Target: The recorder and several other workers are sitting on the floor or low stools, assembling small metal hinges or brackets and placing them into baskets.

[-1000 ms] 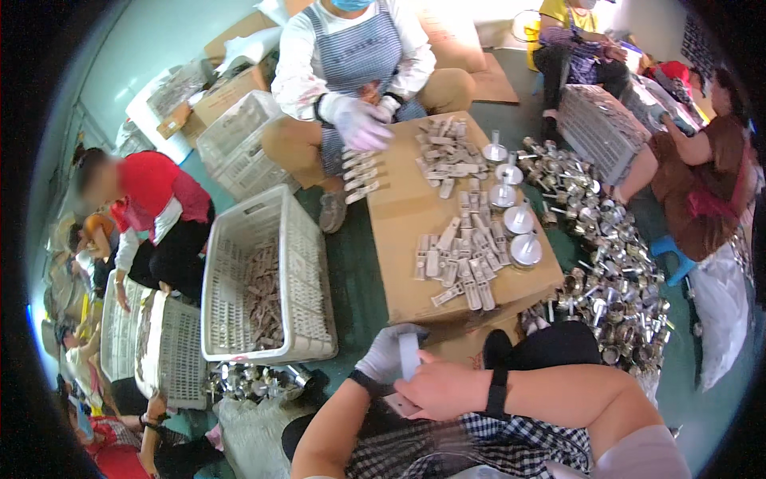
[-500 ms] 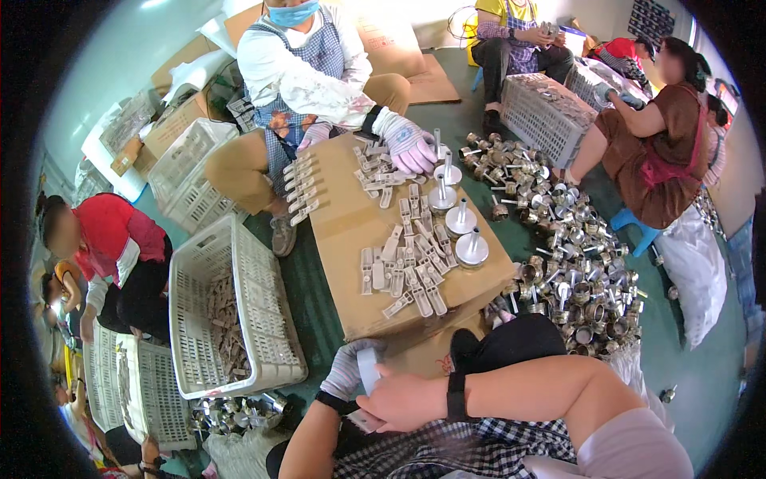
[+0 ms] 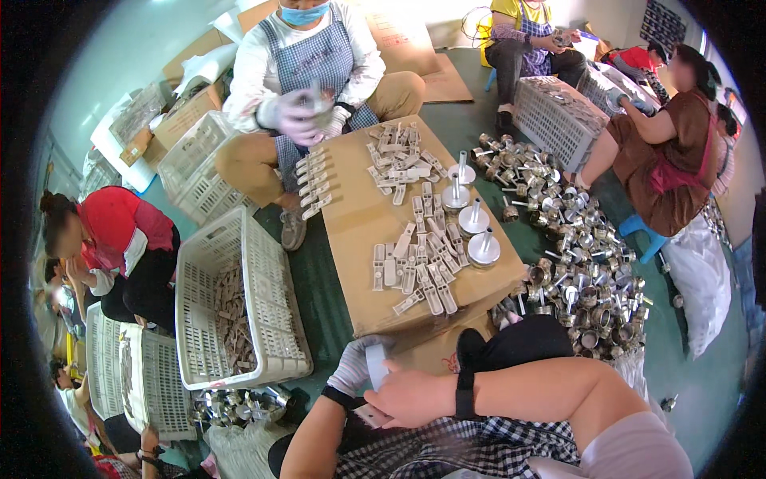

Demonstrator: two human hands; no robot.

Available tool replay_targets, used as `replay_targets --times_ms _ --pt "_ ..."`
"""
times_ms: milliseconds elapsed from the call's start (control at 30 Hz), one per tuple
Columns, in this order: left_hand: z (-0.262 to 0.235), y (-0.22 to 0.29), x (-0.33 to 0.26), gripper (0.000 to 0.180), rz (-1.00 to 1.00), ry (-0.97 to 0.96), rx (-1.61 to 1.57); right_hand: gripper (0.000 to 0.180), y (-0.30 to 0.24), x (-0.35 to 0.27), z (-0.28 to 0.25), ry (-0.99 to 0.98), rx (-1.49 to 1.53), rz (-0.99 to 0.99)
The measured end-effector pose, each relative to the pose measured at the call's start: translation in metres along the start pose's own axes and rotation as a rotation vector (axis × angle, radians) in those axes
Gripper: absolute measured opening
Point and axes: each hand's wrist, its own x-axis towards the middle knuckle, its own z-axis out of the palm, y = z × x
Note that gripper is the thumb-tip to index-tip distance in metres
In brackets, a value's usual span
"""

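Observation:
Low at the front edge of the cardboard box, my left hand, in a pale knit glove, is closed around a round silvery metal part. Bare, my right hand reaches across from the right with its fingers closed on a pale flat piece; most of that piece is hidden by the fingers. The fingers of both hands are close together at the metal part. On the box lie loose grey plastic handle pieces and several metal discs with upright stems.
Across the box sits a co-worker with gloved hands. Several handle pieces stand in a row at the box's left edge. A white crate of brown-grey parts stands left; metal cups with stems heap on the right floor.
The co-worker's gloved hand has drawn back from the stemmed discs to the body with a blurred metal part, and one fewer disc stands on the box. My hands have hardly moved.

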Motion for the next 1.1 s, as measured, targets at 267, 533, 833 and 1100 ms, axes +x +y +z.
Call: replay_targets --times_ms 267,533,833,1100 --pt "-0.010 -0.005 0.005 0.019 0.031 0.000 -0.004 0.037 -0.005 0.001 -0.008 -0.039 -0.016 0.014" --pt "-0.003 0.001 0.000 0.018 -0.029 -0.003 -0.106 0.037 -0.004 0.001 -0.007 -0.050 0.009 0.030" --pt "-0.013 -0.003 0.007 0.020 -0.019 -0.027 -0.058 0.037 -0.002 0.001 -0.004 -0.054 0.004 0.033" --pt "0.008 0.000 -0.001 0.017 0.000 0.058 -0.053 0.038 -0.003 0.000 -0.009 -0.071 -0.012 0.037"
